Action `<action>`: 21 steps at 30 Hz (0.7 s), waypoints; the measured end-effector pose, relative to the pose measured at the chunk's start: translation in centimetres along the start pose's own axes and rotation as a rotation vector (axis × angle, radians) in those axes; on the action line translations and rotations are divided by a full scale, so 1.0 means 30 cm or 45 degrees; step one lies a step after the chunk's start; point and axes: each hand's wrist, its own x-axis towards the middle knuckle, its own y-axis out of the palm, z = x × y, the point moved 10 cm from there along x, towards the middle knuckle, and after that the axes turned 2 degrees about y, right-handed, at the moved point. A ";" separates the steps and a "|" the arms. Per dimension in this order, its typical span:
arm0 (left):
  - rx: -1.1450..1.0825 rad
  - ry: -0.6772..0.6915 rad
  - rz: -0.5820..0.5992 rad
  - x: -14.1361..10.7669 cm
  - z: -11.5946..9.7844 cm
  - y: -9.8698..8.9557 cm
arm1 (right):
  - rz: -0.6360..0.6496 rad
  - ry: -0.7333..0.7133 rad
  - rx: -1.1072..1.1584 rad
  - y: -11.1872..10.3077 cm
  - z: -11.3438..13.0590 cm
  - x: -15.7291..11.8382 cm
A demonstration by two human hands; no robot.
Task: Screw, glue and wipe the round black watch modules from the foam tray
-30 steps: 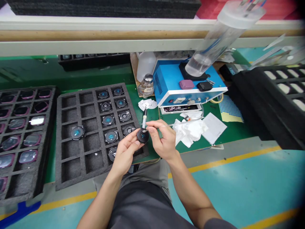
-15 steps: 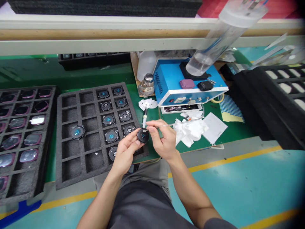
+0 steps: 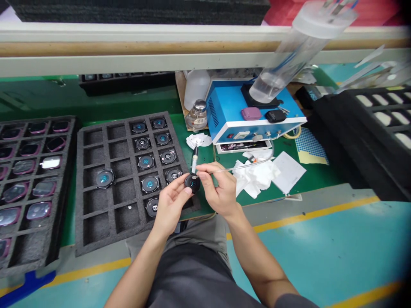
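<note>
My left hand [image 3: 170,203] grips a round black watch body [image 3: 192,183] by its left and lower edge, just right of a grey foam tray [image 3: 112,194]. Over the watch, my right hand [image 3: 220,186] pinches the end of a thin clear tube [image 3: 239,167], with its tip at the upper part of the watch face. Behind the watch a syringe-like piece [image 3: 194,160] lies pointing away, its far end on a crumpled white tissue [image 3: 199,140]. Round watch bodies fill several cells of the tray, mostly in its right two columns.
A blue machine [image 3: 231,105] carries a tall clear cylinder [image 3: 272,77] of liquid. Left of it stands a glass bottle [image 3: 196,117]. White wipes [image 3: 257,177] and a white pad [image 3: 289,172] lie at right. Another tray [image 3: 48,188] holds purple-framed pieces; a black tray [image 3: 362,124] stands far right.
</note>
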 end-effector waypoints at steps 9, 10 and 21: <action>0.095 0.062 -0.187 -0.002 -0.014 0.002 | -0.010 -0.017 0.002 -0.014 0.011 -0.005; 0.101 0.061 -0.191 -0.002 -0.015 0.003 | -0.009 -0.022 0.001 -0.015 0.012 -0.006; 0.145 0.060 -0.210 -0.001 -0.018 0.002 | -0.001 -0.011 0.037 -0.023 0.008 -0.017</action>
